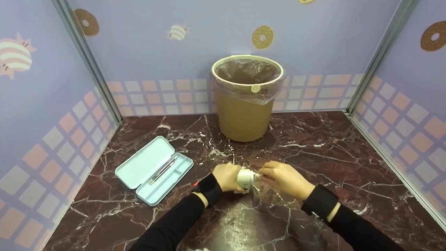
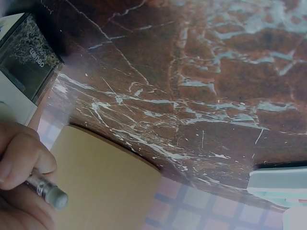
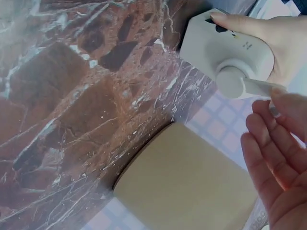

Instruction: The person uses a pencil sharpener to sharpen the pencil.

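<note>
My left hand (image 1: 227, 177) grips a white crank pencil sharpener (image 1: 245, 178) on the marble-patterned table, its thumb along the body. A crank arm (image 3: 258, 87) sticks out from the round hub in the right wrist view. My right hand (image 1: 286, 178) pinches the outer end of that crank. In the left wrist view, a short metallic piece with a greyish rounded end (image 2: 56, 197) pokes out from the right-hand fingers. Dark curled shavings (image 2: 31, 48) show through the sharpener's clear window. Whether a pencil is in the sharpener cannot be seen.
An open light-blue pencil case (image 1: 144, 164) lies to the left with slim pencils (image 1: 163, 170) inside. Behind the hands, a tan bin (image 1: 244, 116) with a clear liner stands by the back wall. Patterned panels (image 1: 167, 90) enclose the table at the back and sides.
</note>
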`<move>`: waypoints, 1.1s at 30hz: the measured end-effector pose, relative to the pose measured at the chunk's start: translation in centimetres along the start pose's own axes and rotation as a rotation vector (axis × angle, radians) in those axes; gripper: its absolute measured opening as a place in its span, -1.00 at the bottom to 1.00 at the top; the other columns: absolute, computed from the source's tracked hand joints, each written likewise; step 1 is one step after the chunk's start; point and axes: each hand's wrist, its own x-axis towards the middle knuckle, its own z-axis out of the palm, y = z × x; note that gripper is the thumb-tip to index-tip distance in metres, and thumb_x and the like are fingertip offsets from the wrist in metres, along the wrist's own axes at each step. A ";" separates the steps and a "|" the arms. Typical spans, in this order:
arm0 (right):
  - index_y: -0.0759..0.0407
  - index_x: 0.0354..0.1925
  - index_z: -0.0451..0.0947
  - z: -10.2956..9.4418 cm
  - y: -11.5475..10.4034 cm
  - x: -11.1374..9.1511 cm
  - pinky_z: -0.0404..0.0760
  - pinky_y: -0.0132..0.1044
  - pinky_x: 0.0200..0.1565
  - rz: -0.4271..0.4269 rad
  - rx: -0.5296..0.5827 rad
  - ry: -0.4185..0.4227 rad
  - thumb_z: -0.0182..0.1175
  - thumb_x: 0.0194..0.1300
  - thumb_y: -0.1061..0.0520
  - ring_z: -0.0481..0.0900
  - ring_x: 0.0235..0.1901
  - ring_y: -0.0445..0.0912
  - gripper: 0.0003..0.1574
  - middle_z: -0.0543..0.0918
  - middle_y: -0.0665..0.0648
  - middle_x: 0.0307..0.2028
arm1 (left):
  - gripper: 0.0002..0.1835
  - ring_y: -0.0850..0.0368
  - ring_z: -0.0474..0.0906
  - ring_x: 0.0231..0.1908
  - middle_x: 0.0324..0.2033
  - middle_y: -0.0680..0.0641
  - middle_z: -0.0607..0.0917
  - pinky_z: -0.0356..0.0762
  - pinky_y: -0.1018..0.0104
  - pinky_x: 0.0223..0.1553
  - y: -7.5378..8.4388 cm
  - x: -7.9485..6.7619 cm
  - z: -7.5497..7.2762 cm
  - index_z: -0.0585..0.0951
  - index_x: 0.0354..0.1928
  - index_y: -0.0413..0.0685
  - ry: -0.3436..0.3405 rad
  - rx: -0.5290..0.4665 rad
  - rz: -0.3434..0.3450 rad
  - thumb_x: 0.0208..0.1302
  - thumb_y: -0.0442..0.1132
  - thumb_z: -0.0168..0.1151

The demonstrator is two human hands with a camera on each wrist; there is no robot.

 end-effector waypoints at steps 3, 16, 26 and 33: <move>0.17 -0.19 0.75 0.0 0.2 0.3 0.72 -0.22 -0.24 0.032 -0.018 0.005 0.43 0.20 0.19 0.70 -0.33 -0.10 -0.83 0.73 0.07 -0.30 | -0.42 0.05 0.73 -0.42 -0.43 -0.03 0.79 0.69 0.14 -0.42 0.0 0.0 0.2 0.66 -0.34 -0.02 0.010 0.015 0.014 -0.30 0.19 0.69; 0.14 -0.17 0.78 0.6 0.4 1.3 0.71 -0.17 -0.27 0.095 -0.109 0.031 0.45 0.17 0.21 0.70 -0.32 -0.05 -0.79 0.72 0.09 -0.31 | -0.40 0.03 0.76 -0.41 -0.41 -0.02 0.80 0.72 0.12 -0.40 -0.4 -0.1 0.7 0.67 -0.29 -0.03 0.032 0.020 0.061 -0.27 0.21 0.67; 0.11 -0.24 0.77 1.3 1.2 2.3 0.72 -0.14 -0.30 0.133 -0.165 0.042 0.42 0.21 0.17 0.72 -0.29 -0.01 -0.89 0.74 0.10 -0.31 | -0.39 0.06 0.74 -0.42 -0.41 -0.01 0.79 0.71 0.17 -0.40 -0.4 0.2 0.7 0.66 -0.26 -0.03 0.008 -0.006 0.049 -0.24 0.22 0.66; 0.13 -0.24 0.78 2.4 1.8 2.7 0.72 -0.12 -0.31 0.157 -0.160 0.048 0.39 0.24 0.21 0.72 -0.31 0.01 -0.90 0.74 0.10 -0.32 | -0.40 0.05 0.75 -0.39 -0.39 0.00 0.79 0.72 0.16 -0.37 -0.5 0.1 0.7 0.67 -0.24 -0.01 0.011 -0.001 0.052 -0.24 0.22 0.66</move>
